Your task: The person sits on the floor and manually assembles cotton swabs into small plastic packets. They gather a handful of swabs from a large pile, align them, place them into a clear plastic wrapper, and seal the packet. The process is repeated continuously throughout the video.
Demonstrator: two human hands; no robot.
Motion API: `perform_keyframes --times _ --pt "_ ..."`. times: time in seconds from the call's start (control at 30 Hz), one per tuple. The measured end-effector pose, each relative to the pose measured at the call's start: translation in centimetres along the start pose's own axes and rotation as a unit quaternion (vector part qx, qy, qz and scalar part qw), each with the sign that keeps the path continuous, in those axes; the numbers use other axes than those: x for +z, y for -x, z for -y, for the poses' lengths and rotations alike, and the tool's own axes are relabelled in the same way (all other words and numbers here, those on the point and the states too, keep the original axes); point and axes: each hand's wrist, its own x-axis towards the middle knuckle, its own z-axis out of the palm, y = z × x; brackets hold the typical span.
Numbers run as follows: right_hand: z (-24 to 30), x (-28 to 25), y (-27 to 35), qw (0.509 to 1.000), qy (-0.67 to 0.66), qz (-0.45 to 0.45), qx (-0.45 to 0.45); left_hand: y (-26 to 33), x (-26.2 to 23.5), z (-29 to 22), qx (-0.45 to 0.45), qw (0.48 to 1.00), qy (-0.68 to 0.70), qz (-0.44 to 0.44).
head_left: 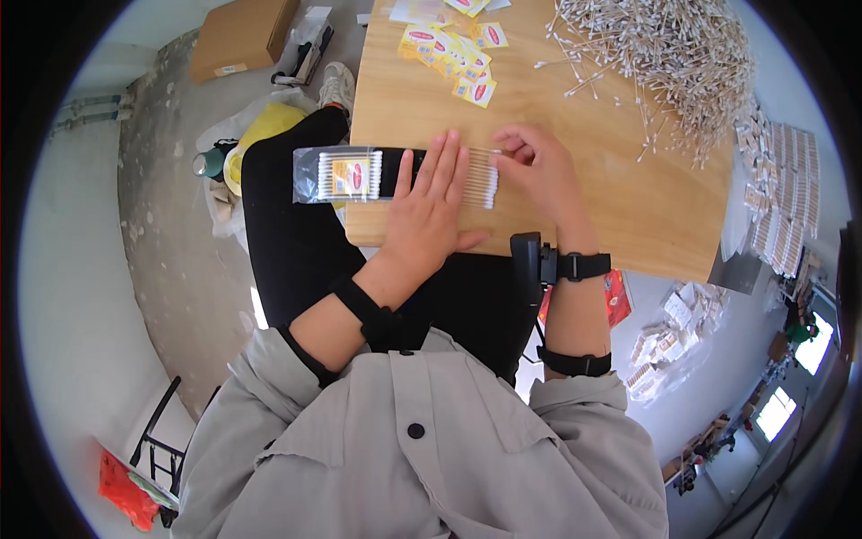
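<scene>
My left hand (431,207) lies flat, fingers spread, on a row of white cotton swabs (480,180) lined up on a black strip (395,171) at the near edge of the wooden table (628,198). My right hand (539,166) pinches the right end of that row with its fingertips. A clear plastic bag of swabs with a yellow label (337,175) sits over the strip's left end, hanging past the table edge.
A big heap of loose cotton swabs (673,54) covers the table's far right. Several yellow labels (458,54) lie at the far middle. Packed swab bags (781,189) are stacked right of the table. A cardboard box (238,36) sits on the floor, far left.
</scene>
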Motion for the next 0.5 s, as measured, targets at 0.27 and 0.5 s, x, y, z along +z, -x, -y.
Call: perform_keyframes --times 0.27,0.5 --pt "-0.3 -0.7 -0.7 0.996 0.066 0.037 -0.053 -0.3 0.6 -0.1 -0.002 1.000 -0.012 -0.014" --pt "-2.6 -1.6 2.0 0.993 -0.009 -0.114 0.015 -0.1 0.1 -0.2 -0.013 1.000 -0.024 0.010"
